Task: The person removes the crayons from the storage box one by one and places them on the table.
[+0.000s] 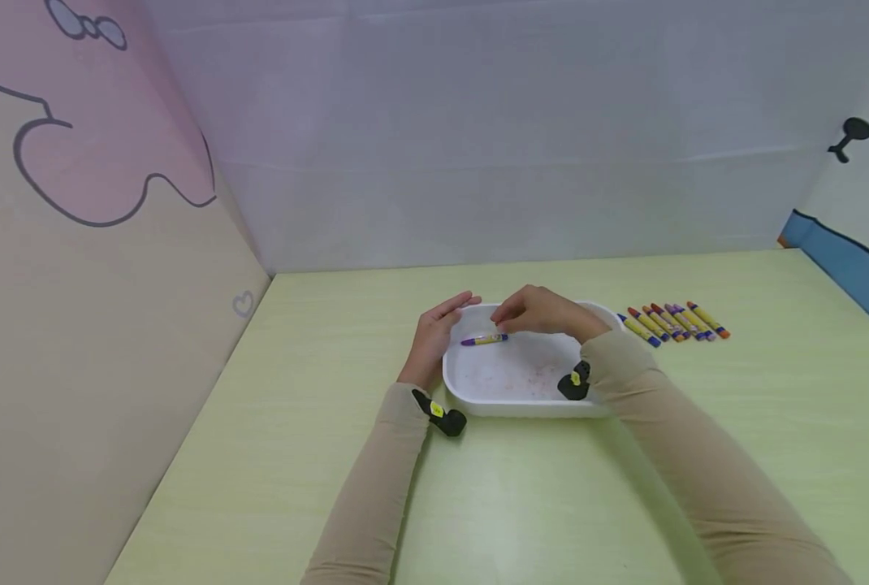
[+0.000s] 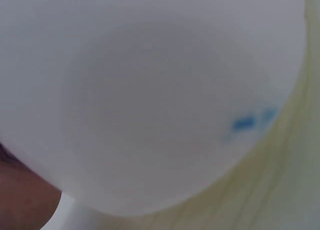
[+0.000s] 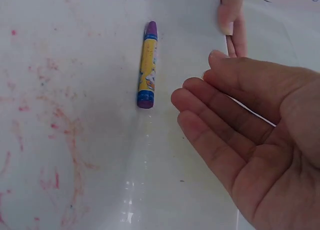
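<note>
A white plastic tray (image 1: 522, 409) with pinkish smears on its floor stands on the table. My left hand (image 1: 430, 345) grips its left rim, thumb inside and fingers outside. In the left wrist view, the tray's outer wall (image 2: 165, 105) fills most of the picture, blurred, with a blue mark. One purple crayon (image 3: 148, 65) in a yellow wrapper lies inside the tray near the far-left wall. Over the far part of the tray hovers my right hand (image 1: 540, 310), fingers loosely bent and holding nothing. Its fingertips (image 3: 187, 121) are beside the crayon's blunt end.
To the right of the tray, several crayons (image 1: 672, 322) in yellow wrappers lie side by side in a row on the pale table (image 1: 317, 349). A white wall panel (image 1: 515, 162) rises behind the table, with a painted side panel (image 1: 98, 325) at the left.
</note>
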`<state>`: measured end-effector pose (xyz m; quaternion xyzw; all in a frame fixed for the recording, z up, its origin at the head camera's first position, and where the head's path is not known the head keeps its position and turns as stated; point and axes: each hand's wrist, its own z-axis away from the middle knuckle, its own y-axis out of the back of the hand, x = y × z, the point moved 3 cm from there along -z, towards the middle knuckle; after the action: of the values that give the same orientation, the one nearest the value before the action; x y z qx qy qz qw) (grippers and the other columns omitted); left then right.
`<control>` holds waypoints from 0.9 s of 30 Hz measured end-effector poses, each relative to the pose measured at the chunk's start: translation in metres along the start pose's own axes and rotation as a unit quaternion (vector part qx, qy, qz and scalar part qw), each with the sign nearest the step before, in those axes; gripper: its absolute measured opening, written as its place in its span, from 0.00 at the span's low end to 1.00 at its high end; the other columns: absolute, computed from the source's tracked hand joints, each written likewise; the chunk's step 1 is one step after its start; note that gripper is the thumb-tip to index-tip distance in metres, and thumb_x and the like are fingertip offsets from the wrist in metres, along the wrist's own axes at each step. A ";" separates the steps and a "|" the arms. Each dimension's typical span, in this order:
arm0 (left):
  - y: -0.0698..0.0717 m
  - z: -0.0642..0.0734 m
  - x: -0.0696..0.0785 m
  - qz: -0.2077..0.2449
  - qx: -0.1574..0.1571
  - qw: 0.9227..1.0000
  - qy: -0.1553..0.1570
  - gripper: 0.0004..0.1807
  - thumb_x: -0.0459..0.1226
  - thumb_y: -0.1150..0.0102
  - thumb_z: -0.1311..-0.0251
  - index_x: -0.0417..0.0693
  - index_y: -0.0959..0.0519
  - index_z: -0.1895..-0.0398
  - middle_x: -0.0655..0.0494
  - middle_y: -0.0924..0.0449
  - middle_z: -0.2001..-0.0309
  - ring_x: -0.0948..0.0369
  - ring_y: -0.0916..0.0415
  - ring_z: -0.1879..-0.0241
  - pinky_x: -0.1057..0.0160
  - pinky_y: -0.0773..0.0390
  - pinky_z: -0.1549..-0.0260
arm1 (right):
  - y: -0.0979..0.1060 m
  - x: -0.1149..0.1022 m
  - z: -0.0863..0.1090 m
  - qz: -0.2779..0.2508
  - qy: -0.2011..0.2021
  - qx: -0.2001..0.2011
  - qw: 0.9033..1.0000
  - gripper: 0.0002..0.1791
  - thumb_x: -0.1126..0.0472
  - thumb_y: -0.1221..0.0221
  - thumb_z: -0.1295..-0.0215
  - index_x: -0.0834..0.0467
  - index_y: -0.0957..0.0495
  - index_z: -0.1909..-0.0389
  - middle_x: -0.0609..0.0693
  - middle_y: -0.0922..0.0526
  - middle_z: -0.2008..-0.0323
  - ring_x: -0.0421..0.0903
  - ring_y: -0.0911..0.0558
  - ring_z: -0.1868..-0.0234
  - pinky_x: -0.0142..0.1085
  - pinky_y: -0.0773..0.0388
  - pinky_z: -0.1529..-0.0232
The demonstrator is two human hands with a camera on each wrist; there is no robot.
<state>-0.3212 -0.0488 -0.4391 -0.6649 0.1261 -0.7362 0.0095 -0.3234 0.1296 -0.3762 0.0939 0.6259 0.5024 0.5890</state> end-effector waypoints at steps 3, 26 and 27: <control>0.000 0.000 0.001 -0.001 -0.002 1.000 -0.002 0.20 0.33 0.57 0.29 0.45 0.27 0.37 0.52 0.22 0.41 0.62 0.30 0.36 0.61 0.32 0.35 | -0.006 -0.001 -0.003 0.019 0.009 -0.005 1.000 0.18 0.62 0.41 0.35 0.65 0.21 0.47 0.60 0.16 0.50 0.54 0.19 0.47 0.47 0.22 0.45; 0.000 -0.001 0.002 -0.007 -0.002 1.000 -0.019 0.20 0.32 0.57 0.30 0.41 0.28 0.37 0.48 0.22 0.41 0.61 0.28 0.37 0.60 0.29 0.37 | -0.026 -0.007 -0.005 0.113 0.013 -0.019 0.993 0.09 0.69 0.37 0.46 0.64 0.18 0.62 0.53 0.16 0.68 0.44 0.22 0.67 0.35 0.23 0.62; -0.001 0.000 0.002 -0.006 -0.002 1.000 -0.018 0.20 0.32 0.57 0.30 0.41 0.27 0.37 0.48 0.22 0.41 0.61 0.28 0.38 0.60 0.29 0.37 | -0.025 -0.007 -0.005 0.112 0.013 -0.020 0.993 0.09 0.69 0.37 0.46 0.64 0.18 0.62 0.54 0.16 0.67 0.44 0.22 0.67 0.35 0.22 0.62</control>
<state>-0.3217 -0.0485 -0.4374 -0.6791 0.1229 -0.7237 0.0060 -0.3132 0.1100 -0.3913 0.1450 0.6090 0.5784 0.5230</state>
